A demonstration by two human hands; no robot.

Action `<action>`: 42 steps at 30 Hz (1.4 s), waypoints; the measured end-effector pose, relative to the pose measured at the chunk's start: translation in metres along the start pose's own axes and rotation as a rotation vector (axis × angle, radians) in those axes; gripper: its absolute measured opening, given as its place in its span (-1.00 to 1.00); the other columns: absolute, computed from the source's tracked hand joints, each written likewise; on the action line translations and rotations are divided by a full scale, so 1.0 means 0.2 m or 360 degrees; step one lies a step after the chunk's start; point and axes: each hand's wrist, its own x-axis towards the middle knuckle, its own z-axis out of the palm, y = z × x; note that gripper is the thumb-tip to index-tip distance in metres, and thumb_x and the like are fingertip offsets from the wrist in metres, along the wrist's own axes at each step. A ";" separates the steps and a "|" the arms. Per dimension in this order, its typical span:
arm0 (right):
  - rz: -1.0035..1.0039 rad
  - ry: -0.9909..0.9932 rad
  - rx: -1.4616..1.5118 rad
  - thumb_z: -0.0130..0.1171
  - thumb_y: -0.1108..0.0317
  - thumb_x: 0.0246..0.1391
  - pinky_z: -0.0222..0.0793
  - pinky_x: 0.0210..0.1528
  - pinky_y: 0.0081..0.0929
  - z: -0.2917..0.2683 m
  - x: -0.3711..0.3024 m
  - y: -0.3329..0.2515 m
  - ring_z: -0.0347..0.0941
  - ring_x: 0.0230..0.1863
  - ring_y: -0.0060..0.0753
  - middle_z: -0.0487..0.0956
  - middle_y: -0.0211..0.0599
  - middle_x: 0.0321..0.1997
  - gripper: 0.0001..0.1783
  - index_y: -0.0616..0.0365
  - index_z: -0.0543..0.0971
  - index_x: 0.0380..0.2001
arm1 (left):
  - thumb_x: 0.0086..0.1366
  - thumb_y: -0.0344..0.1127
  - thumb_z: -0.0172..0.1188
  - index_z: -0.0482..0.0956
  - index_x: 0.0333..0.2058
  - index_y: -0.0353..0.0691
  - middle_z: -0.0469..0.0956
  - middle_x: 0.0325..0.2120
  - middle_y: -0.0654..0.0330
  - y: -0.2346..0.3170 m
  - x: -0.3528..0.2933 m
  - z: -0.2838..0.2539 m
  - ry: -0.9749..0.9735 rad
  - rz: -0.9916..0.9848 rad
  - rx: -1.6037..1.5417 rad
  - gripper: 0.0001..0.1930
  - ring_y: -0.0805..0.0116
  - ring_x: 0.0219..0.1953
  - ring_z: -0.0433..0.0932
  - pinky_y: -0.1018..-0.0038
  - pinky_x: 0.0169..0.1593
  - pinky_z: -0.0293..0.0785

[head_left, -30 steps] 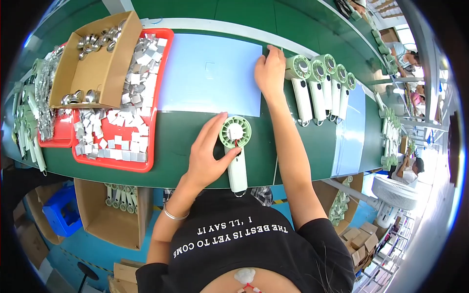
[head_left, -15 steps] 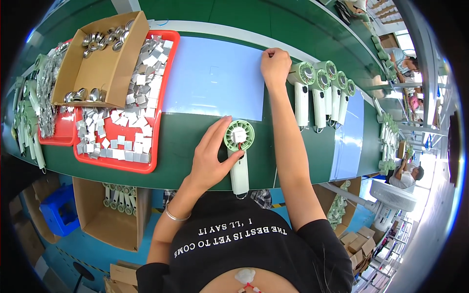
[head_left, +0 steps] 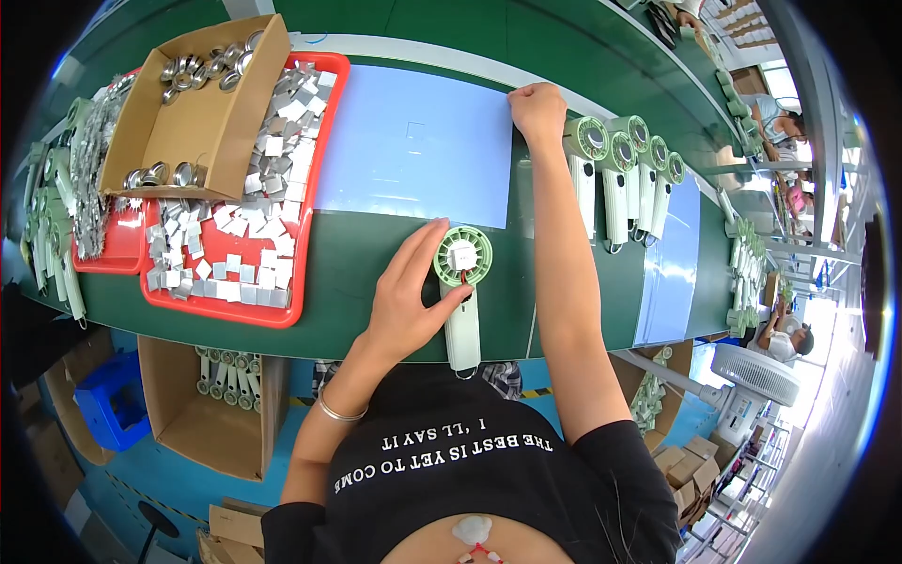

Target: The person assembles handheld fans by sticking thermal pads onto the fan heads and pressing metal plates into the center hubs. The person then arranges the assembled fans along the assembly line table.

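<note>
A pale green handheld fan (head_left: 461, 329) lies on the green worktop (head_left: 366, 258) in front of me, its round grille head away from me and its handle toward me. On the fan's hub sits a white square piece, with a bit of red showing below it. My left hand (head_left: 404, 291) is curved around the fan head's left side, thumb on the top of the handle. My right hand (head_left: 538, 115) is closed at the far right corner of a light blue sheet (head_left: 413, 174); anything inside its fingers is hidden.
To the right stand several more handheld fans (head_left: 615, 202) in a group. At left, a red tray (head_left: 299, 268) of small silver-white squares bears a cardboard box (head_left: 164, 122) with round metal parts. Below the bench, another cardboard box (head_left: 202, 428) contains fans; beside it is a blue stool (head_left: 115, 404).
The view has shifted a little. My right hand has moved slightly farther away and to the right; my left hand stays on the fan.
</note>
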 end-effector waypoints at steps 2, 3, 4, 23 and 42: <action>-0.0189 0.0159 -0.0180 0.23 0.32 0.01 0.50 0.02 -0.15 0.04 0.04 0.09 0.61 -0.14 0.04 0.69 -0.01 -0.30 -0.83 0.14 0.73 -0.44 | 0.02 -0.45 0.46 0.39 0.24 -0.34 0.44 0.20 -0.05 0.00 0.01 0.01 -0.0020 0.0022 -0.0015 -0.24 0.00 0.23 0.46 0.22 0.26 0.38; -0.0201 0.0151 -0.0175 0.23 0.32 0.01 0.50 0.02 -0.15 0.05 0.02 0.07 0.61 -0.14 0.04 0.69 -0.01 -0.30 -0.83 0.14 0.73 -0.44 | 0.02 -0.45 0.47 0.38 0.24 -0.34 0.44 0.20 -0.05 0.00 0.00 0.01 -0.0008 0.0024 -0.0015 -0.24 0.00 0.23 0.46 0.23 0.26 0.39; -0.0259 0.0193 -0.0242 0.21 0.31 0.05 0.46 0.03 -0.08 0.06 0.00 0.06 0.58 -0.10 0.04 0.67 -0.03 -0.27 -0.82 0.15 0.71 -0.40 | 0.02 -0.45 0.47 0.38 0.24 -0.34 0.44 0.20 -0.05 0.00 0.00 0.00 0.0004 0.0021 -0.0010 -0.24 0.00 0.23 0.46 0.23 0.26 0.39; -0.0510 0.0073 0.0623 0.34 0.39 0.07 0.44 -0.22 -0.44 -0.06 -0.19 0.07 0.56 -0.31 -0.49 0.67 -0.31 -0.31 -0.72 0.25 0.52 -0.19 | 0.07 -0.37 0.46 0.38 0.23 -0.39 0.44 0.19 -0.09 -0.01 -0.01 0.00 -0.0016 0.0053 0.0027 -0.26 -0.04 0.21 0.46 0.22 0.24 0.42; -0.0063 -0.0868 0.1303 0.32 0.68 -0.06 0.23 0.30 -0.23 -0.54 -1.05 -0.04 0.49 -0.08 -0.44 0.53 -0.43 -0.39 -0.73 0.12 0.45 -0.44 | 0.04 -0.35 0.48 0.38 0.24 -0.36 0.44 0.16 -0.11 -0.03 0.00 0.01 0.0015 0.0071 0.0017 -0.23 -0.08 0.16 0.49 0.21 0.18 0.48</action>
